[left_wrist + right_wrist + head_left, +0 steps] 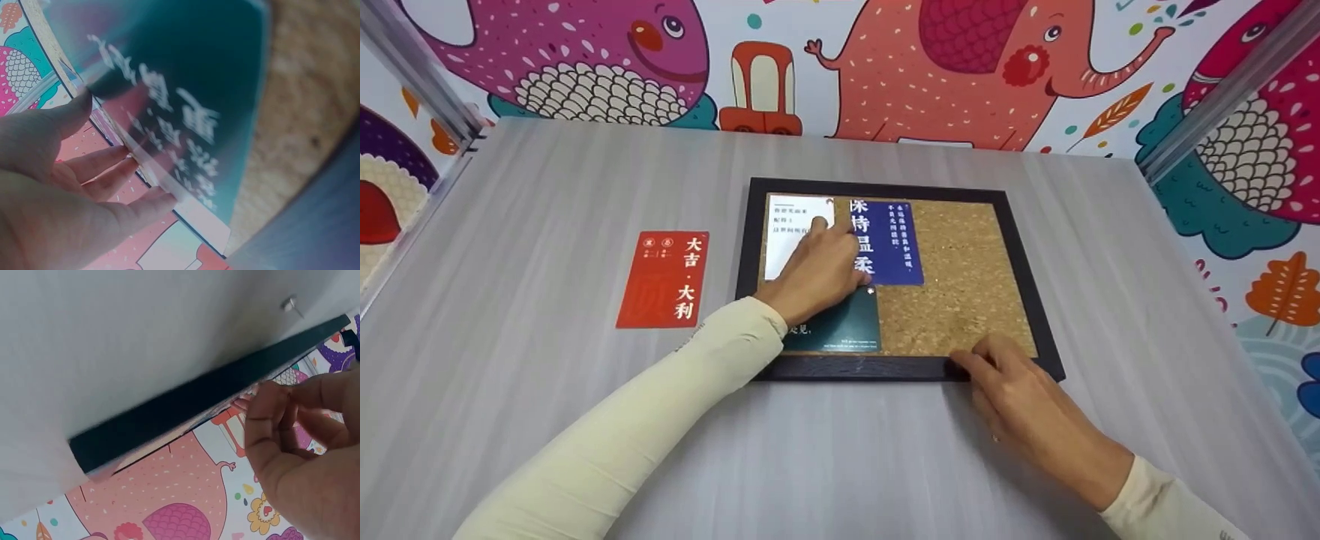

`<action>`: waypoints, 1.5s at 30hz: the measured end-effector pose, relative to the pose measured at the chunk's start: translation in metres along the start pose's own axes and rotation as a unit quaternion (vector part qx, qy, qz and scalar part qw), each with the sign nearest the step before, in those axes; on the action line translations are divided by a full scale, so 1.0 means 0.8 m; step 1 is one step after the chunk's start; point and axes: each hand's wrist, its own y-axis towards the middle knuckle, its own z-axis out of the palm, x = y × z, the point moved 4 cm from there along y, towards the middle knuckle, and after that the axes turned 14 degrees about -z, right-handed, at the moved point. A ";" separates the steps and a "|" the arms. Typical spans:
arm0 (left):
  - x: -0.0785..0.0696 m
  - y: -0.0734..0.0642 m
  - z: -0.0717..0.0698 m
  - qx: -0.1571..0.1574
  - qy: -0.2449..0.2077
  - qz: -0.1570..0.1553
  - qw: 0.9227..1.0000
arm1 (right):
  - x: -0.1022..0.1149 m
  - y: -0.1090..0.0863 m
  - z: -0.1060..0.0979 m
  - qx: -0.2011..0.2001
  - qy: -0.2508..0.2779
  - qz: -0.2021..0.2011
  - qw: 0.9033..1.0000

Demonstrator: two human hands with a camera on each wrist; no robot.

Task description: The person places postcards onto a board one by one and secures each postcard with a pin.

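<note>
A cork board (960, 277) in a black frame (847, 367) lies on the table. On its left part are a white card (791, 251), a blue card (896, 244) and a dark green card (840, 322), all with lettering. My left hand (821, 262) reaches over them, its fingers lightly bent, fingertips touching the white and blue cards; in the left wrist view, the green card (214, 73) shows close by. My right hand (1024, 390) is at the frame's near edge, right of the middle. Its thumb and index tips meet; anything between them is hidden.
A red card (664, 277) with white lettering lies left of the board. In the right wrist view, a pushpin (289, 305) appears on the table beside the frame. Walls with printed animals (960, 82) stand behind and at the sides of the table.
</note>
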 end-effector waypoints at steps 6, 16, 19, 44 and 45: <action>-0.010 -0.007 -0.013 0.023 0.001 -0.015 1.000 | -0.030 0.014 0.000 -0.012 0.046 0.069 0.996; -0.007 0.000 -0.006 0.019 -0.003 -0.007 1.000 | -0.081 0.049 0.002 -0.010 0.146 0.208 0.967; -0.006 0.000 -0.005 0.018 -0.006 -0.007 1.000 | -0.091 0.062 0.007 -0.001 0.155 0.222 0.963; -0.009 -0.008 -0.011 0.023 -0.003 -0.024 0.999 | -0.161 0.113 0.038 -0.002 0.228 0.351 0.908; -0.010 -0.008 -0.011 0.022 -0.002 -0.023 0.999 | -0.164 0.115 0.039 -0.005 0.231 0.353 0.907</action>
